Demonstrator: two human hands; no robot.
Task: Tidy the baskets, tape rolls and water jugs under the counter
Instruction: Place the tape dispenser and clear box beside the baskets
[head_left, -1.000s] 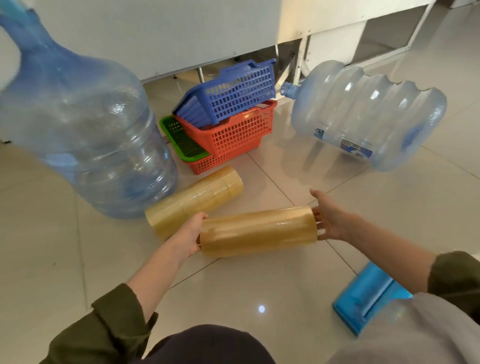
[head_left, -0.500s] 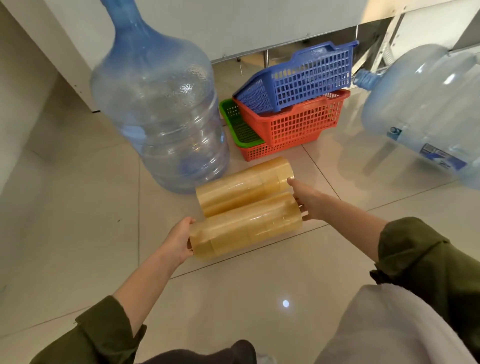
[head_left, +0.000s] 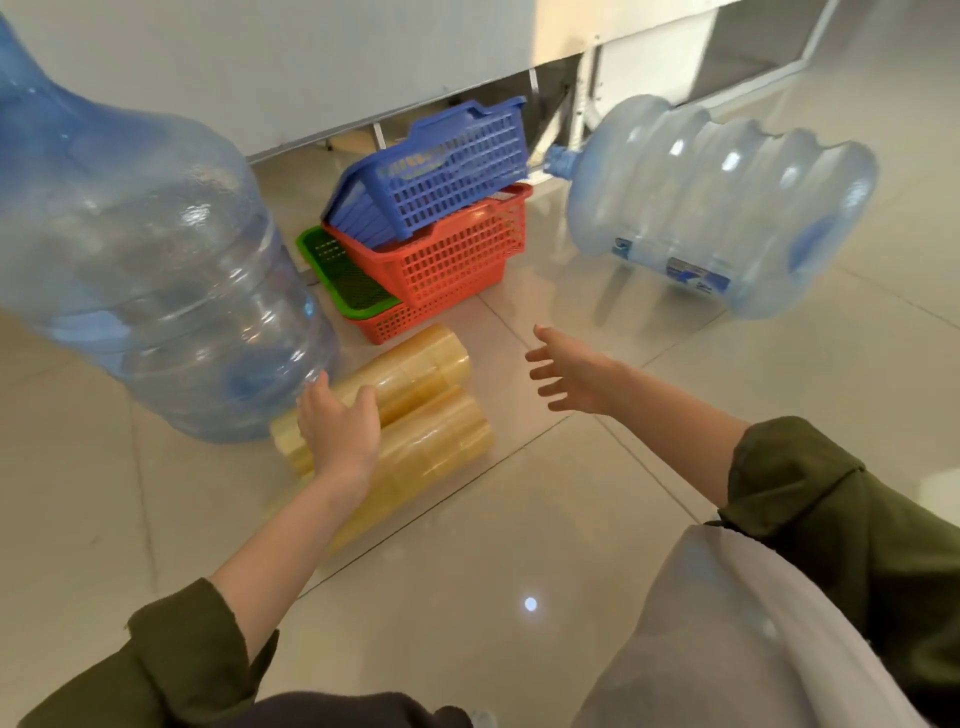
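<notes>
Two stacks of yellowish tape rolls lie side by side on the tiled floor, the far stack (head_left: 415, 371) next to the near stack (head_left: 441, 441). My left hand (head_left: 340, 428) rests on their left ends with fingers relaxed. Right of the rolls, my right hand (head_left: 569, 371) hovers above the floor with fingers spread, holding nothing. An upright water jug (head_left: 145, 270) stands at the left, touching the rolls. A second jug (head_left: 722, 208) lies on its side at the right. Between them a blue basket (head_left: 447, 176) tilts inside an orange basket (head_left: 447, 260), with a green basket (head_left: 343, 278) beside it.
The white counter front (head_left: 311, 62) runs along the back, with a low gap under it behind the baskets. White metal legs (head_left: 584, 104) stand near the lying jug's neck. My knees and a grey garment (head_left: 727, 649) fill the bottom edge.
The near tape stack has been set down against the far stack. My right hand has let go of its end and lifted away; my left hand has moved on top of the rolls' left ends.
</notes>
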